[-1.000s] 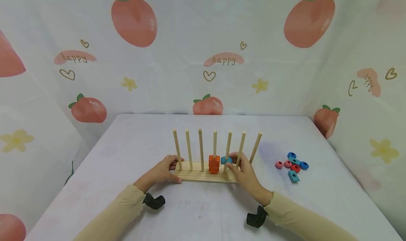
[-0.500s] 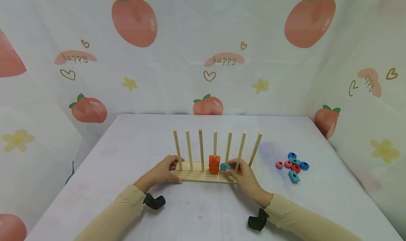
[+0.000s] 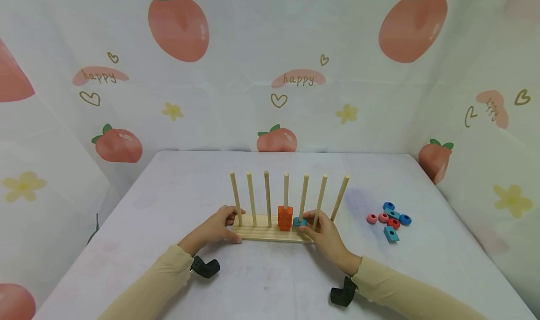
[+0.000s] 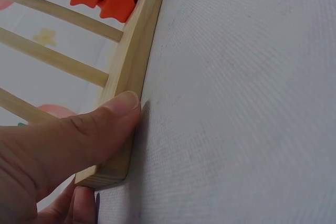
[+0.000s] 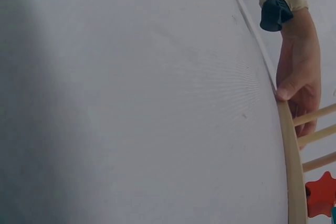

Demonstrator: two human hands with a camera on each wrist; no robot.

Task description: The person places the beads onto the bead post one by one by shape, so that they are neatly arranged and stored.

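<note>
A wooden peg board [image 3: 270,236] with a row of several upright pegs stands on the table. My left hand [image 3: 216,225] grips its left end; in the left wrist view the thumb presses along the edge of the base [image 4: 137,59] while other fingers curl beneath the end. Orange star-shaped beads [image 3: 284,218] are stacked on the middle peg. On the peg just right of them, a blue bead [image 3: 298,222] sits low at the base, and my right hand [image 3: 328,238] pinches its right side between thumb and fingers. That hand partly hides the bead and the board's right end.
Loose beads lie on the table to the right: pink [image 3: 371,219], red [image 3: 393,224], blue [image 3: 405,219] rings and teal blocks [image 3: 391,234]. A patterned cloth [image 3: 219,100] hangs behind the table [image 3: 190,179]. Black wrist cameras [image 3: 206,267] hang below both sleeves.
My right hand has lowered the blue bead down its peg to the base, then held nearly still. The left hand and the board have not moved.
</note>
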